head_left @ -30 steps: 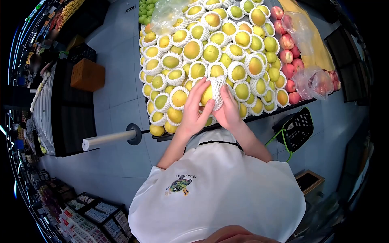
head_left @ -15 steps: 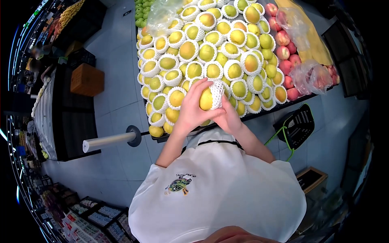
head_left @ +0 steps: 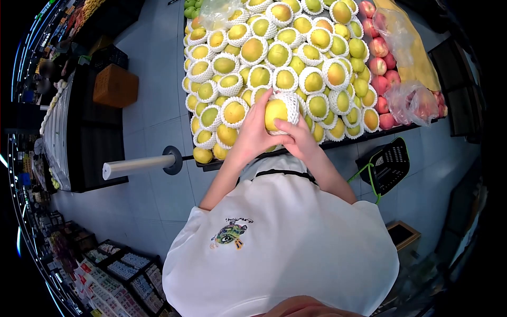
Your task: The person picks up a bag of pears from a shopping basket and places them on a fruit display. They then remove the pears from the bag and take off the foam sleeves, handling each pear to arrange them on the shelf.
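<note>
Yellow pear (head_left: 276, 111) in white foam net (head_left: 291, 107) gripped between left hand (head_left: 257, 131) and right hand (head_left: 302, 138); judged firm, bruisable, best held around its cushioned middle.

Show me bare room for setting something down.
Grey tiled floor lies bare between the orange plastic crate and black-edged fruit stand, and right of the perforated black basket. Yellow fruit in white foam nets crowds the stand beside round red apples.

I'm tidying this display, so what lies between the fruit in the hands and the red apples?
In the head view, more yellow fruits, mostly netted, lie between the held fruit and the red apples; that stretch isn't bare.
</note>
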Available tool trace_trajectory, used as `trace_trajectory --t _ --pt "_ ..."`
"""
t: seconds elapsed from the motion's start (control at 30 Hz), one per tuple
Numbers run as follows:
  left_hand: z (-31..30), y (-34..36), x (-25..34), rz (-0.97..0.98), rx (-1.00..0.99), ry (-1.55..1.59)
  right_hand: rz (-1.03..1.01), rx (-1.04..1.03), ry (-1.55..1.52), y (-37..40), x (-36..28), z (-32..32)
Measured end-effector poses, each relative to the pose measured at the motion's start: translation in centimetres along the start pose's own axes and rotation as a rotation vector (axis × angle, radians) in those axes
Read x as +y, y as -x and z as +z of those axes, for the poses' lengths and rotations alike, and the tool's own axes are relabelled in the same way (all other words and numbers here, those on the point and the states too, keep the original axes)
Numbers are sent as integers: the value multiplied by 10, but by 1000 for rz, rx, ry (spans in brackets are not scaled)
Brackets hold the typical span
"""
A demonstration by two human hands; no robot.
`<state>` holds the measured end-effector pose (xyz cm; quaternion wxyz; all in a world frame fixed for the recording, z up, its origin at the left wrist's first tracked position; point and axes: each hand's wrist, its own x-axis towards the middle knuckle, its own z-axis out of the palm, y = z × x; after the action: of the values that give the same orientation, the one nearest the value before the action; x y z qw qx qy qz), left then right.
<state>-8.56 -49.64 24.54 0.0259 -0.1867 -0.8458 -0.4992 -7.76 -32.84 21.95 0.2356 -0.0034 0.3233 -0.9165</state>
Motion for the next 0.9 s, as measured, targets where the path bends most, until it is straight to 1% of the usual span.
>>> trace_trajectory --t 0.03,0.07,0.1,0.13,0.17,0.23,0.27,0.3,0.37,0.4,0.43,0.47,0.5,0.57,0.6,0.7,0.77,0.8,0.83,0.87,0.9 --pt "-1 2 3 -5 2 3 18 40 -9 -1 -1 -1" --pt "-4 4 7 -59 -10 175 56 62 -75 0 -4 0" --pt "-7 5 7 -111 -22 347 58 61 -73 1 -8 1" --pt "-13 5 1 -32 -3 315 104 -54 -184 4 -14 1" --pt "-16 5 -4 -31 -2 316 151 -169 -295 6 -18 0" --pt "-21 5 -10 24 76 654 123 -209 -267 8 -20 -3" --pt "-25 6 -10 75 54 621 110 -282 -258 10 -23 -5" --pt "-24 6 -6 76 55 621 96 -355 -248 11 -25 -6" --pt "-20 8 2 133 97 413 64 -362 -211 11 -23 -7" --pt "-18 11 3 131 101 413 31 -369 -175 10 -22 -9" --pt "-15 13 5 168 152 236 33 -371 -174 11 -18 -10" --pt "-13 14 6 204 202 59 -3 -294 -190 12 -13 -12" --pt "-10 16 8 205 202 61 -41 -216 -205 13 -10 -14" --pt "-5 18 12 80 259 188 -38 -212 -191 11 -6 -22" --pt "-4 16 18 77 258 189 -33 -209 -179 12 -4 -24" --pt "-10 10 37 80 241 112 -23 -213 -106 15 -4 -22" --pt "-11 9 38 172 212 -29 -23 -184 -122 17 2 -27" --pt "-10 12 37 171 210 -27 -28 -120 -89 18 3 -25" --pt "-9 16 34 155 204 -96 -33 -58 -56 18 5 -24" --pt "-7 19 30 139 197 -166 -33 -56 -57 18 6 -21" --pt "-4 20 25 138 195 -165 -54 -18 0 18 8 -19"
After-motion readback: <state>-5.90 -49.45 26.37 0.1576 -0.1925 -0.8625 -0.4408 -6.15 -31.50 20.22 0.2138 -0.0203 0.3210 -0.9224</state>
